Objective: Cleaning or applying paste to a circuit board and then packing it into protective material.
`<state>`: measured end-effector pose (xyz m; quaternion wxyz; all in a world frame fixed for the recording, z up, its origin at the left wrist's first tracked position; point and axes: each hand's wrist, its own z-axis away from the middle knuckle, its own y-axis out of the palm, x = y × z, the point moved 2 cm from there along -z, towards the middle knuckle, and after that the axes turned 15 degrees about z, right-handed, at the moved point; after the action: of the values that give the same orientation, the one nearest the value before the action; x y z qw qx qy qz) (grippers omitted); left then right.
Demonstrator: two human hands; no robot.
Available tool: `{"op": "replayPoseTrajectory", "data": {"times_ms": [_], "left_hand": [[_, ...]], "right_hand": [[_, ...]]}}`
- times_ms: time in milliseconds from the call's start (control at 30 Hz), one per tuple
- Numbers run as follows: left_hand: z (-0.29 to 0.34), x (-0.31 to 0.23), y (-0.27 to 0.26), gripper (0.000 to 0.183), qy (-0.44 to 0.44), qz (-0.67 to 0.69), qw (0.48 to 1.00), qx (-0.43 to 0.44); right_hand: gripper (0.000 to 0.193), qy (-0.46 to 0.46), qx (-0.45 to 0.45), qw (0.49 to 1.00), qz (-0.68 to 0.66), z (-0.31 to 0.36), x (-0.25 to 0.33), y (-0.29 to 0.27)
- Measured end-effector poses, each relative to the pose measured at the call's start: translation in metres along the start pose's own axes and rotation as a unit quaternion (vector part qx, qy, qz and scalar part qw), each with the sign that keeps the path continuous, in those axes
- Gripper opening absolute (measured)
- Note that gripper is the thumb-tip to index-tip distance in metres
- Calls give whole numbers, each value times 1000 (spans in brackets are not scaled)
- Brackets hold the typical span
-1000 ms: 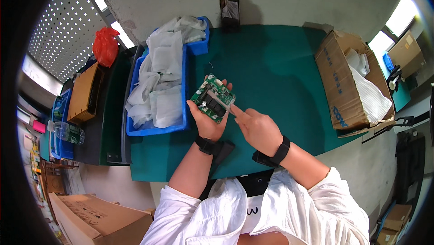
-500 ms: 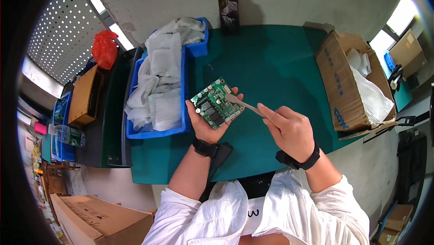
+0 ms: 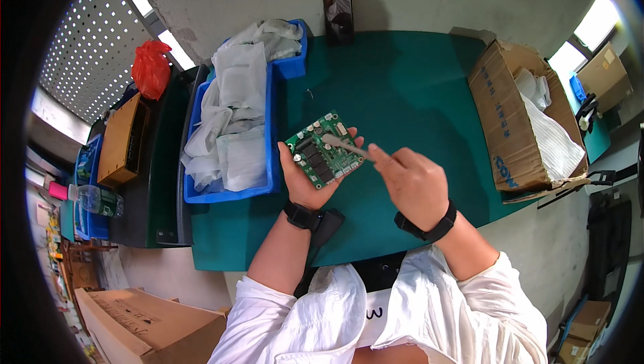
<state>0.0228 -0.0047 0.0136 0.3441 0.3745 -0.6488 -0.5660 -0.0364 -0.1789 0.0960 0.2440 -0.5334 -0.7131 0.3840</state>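
A green circuit board (image 3: 312,159) with several black blocks and pale connectors rests across the palm of my left hand (image 3: 302,181), fingers curled under its edges. It is held above the table, face up and slightly turned. In my right hand (image 3: 414,186), thumb and fingers pinch the handle of a small pale brush (image 3: 350,148), shaped like a toothbrush. The brush's rounded head lies over the upper middle of the board; its underside is hidden, so I cannot tell whether it touches. Both wrists wear black bands.
Blue bins (image 3: 270,134) packed with white pouches stand left on the green table (image 3: 402,95). An open cardboard box (image 3: 500,126) holding white wrapping is at the right. A phone (image 3: 338,16) leans against the back wall. A bottle (image 3: 99,201) and red bag (image 3: 151,69) are farther left.
My right hand has moved left and slightly down, carrying the brush head from the board's right part toward its upper middle. The left hand still holds the board in nearly the same place.
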Motion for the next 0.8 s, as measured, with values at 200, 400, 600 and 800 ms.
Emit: {"op": "replayPoseTrajectory", "data": {"times_ms": [200,400,600,800], "left_hand": [[0,-4,4,94,21,4,1000,-4],[-1,-1,4,95,2,21,1000,10],[-1,-6,1,94,30,38,999,17],[-2,-6,0,93,35,54,998,22]], "right_hand": [[31,34,-14,999,13,5,-5,11],[32,13,-28,999,10,4,2,15],[33,6,35,999,-3,14,6,10],[33,-7,55,997,-46,26,15,8]]}}
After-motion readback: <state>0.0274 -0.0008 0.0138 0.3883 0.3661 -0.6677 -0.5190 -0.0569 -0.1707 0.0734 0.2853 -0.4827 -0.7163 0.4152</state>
